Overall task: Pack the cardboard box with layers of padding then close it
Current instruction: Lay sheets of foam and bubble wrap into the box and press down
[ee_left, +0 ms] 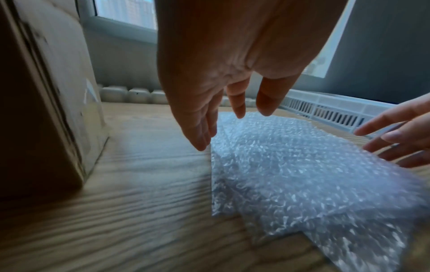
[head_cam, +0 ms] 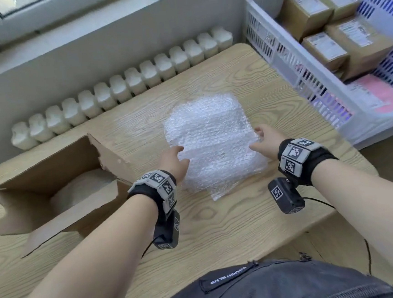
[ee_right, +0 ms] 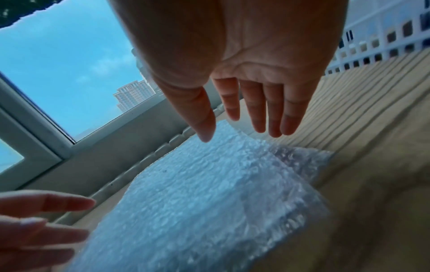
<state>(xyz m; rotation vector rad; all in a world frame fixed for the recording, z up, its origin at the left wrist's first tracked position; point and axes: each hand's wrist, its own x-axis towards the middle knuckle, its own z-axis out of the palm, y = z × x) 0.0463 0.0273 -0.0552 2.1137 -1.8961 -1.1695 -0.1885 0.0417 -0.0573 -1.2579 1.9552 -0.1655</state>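
Both hands, left hand [head_cam: 175, 159] & right hand [head_cam: 264, 138], flank the bubble wrap [head_cam: 210, 140] mid-tabletop, fingers straight, gripping nothing. We'd pinch opposite edges evenly, then lift toward the cardboard box [head_cam: 51, 185] at the left edge.

We read only one text: "TOUGH SLNG"-like white lettering, upside down, on a black strap tag [head_cam: 228, 277] of the dark bag at the bottom edge of the head view; last letters unsure. Labels on the brown parcels [head_cam: 306, 8] in the white crate [head_cam: 286, 69] too blurred. Wristband markers [head_cam: 294, 151] carry patterns, no letters.
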